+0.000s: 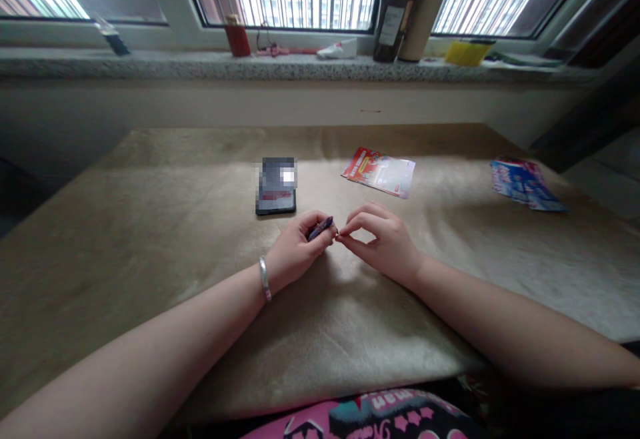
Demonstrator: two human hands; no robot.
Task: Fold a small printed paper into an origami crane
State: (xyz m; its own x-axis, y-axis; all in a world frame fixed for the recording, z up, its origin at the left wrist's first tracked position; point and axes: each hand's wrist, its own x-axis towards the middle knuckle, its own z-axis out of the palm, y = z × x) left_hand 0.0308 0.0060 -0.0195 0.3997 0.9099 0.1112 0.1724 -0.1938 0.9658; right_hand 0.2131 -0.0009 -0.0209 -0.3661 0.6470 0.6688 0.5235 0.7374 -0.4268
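Note:
My left hand (301, 242) is closed around a small dark purple object (320, 228), whose kind I cannot make out. Part of that object is hidden by the fingers. Close by on the right, my right hand (379, 235) pinches thumb and forefinger together at the left fingertips. Whatever is in that pinch is too small to name. Both hands are just above the cloth-covered table (210, 239). A phone-like dark device (277, 189), blurred on its screen, lies beyond my left hand. Past my right hand lies a red and white printed packet (380, 172).
Blue and pink printed packets (526, 184) lie on the table's right side. Behind the table runs a stone windowsill (190, 69) with a red bottle (237, 37), a dark lidded container (394, 24) and a yellow item (467, 53). A wall rises at the table's back edge.

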